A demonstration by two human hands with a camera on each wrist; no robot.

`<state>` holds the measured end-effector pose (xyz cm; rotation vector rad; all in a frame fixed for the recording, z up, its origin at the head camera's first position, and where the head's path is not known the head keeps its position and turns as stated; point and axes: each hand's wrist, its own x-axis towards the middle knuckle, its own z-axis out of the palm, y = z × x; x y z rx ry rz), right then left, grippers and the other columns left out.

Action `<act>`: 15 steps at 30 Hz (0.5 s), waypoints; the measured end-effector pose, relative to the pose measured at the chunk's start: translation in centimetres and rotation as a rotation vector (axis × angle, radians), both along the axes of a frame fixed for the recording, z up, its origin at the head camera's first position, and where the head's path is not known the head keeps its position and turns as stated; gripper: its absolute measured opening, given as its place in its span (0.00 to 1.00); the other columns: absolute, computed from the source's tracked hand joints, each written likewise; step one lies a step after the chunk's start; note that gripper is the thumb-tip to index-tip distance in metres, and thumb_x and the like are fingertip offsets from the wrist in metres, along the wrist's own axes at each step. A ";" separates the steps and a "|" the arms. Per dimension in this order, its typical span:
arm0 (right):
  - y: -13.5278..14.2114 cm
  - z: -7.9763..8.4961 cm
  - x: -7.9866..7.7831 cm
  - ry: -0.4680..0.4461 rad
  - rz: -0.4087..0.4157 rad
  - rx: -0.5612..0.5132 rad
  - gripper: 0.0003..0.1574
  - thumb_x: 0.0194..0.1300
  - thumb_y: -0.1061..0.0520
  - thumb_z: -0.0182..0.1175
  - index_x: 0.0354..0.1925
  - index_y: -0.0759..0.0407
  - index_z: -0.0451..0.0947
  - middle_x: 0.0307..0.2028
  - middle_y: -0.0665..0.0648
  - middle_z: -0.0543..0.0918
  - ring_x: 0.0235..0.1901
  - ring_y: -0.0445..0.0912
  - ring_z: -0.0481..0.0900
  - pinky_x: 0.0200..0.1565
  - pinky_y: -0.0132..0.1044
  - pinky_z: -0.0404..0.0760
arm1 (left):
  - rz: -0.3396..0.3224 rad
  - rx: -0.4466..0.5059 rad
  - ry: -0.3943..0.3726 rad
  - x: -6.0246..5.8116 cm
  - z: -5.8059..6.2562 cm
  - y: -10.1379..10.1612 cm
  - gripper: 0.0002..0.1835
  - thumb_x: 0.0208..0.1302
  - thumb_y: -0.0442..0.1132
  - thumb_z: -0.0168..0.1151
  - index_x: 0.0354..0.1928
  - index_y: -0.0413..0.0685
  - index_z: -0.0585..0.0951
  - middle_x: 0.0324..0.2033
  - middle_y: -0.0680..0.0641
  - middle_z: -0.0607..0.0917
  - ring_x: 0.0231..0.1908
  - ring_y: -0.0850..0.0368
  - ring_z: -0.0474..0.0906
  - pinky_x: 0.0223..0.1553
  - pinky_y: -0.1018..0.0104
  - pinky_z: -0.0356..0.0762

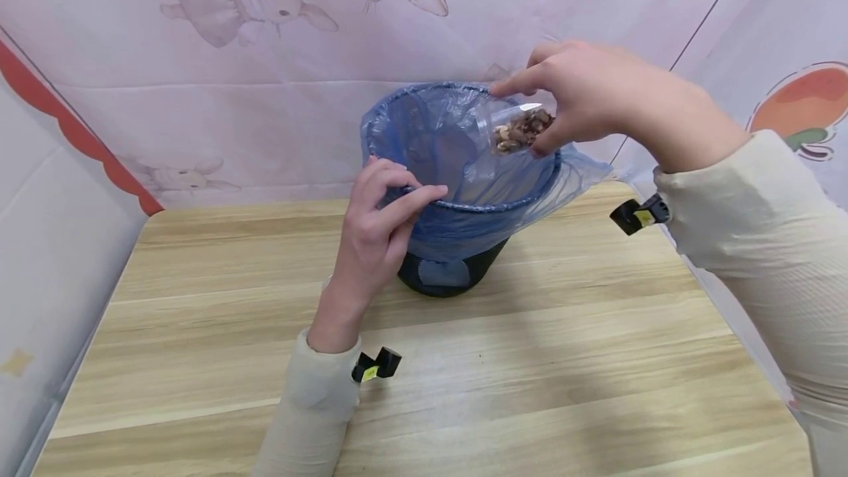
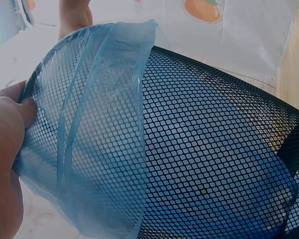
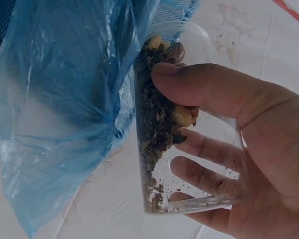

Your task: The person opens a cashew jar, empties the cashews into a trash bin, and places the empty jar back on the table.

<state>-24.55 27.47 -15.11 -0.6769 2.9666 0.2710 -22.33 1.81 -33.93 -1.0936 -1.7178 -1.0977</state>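
A black mesh trash can (image 2: 204,134) stands on the table, lined with a blue plastic bag (image 1: 457,234) folded over its rim. My left hand (image 1: 374,223) grips the near left part of that rim, bag included, with fingers over the edge. Above the right side of the opening, my right hand (image 1: 589,94) holds a clear plastic cup (image 3: 209,199) tipped on its side, mouth toward the bin. Inside the cup lie dark crumbs and nut-like scraps (image 3: 157,109), gathered along its lower wall. In the right wrist view, the thumb presses one side and several fingers show through the other.
The wood-grain table (image 1: 218,330) extends in front and to both sides. A light wall covering (image 1: 278,124) with printed rabbits rises close behind the bin. Loose bag plastic (image 1: 586,171) sticks out at the right of the rim. Each sleeve carries a small black mount (image 1: 639,216).
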 end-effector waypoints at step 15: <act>-0.2 0.1 -0.1 -0.013 -0.011 0.029 0.53 0.52 0.46 0.75 0.74 0.42 0.64 0.56 0.63 0.73 0.53 0.61 0.71 0.44 0.58 0.76 | -0.002 0.003 -0.004 0.0 0.0 -0.1 0.16 0.74 0.30 0.52 0.48 0.50 0.88 0.39 0.43 0.79 0.44 0.45 0.72 0.58 0.47 0.65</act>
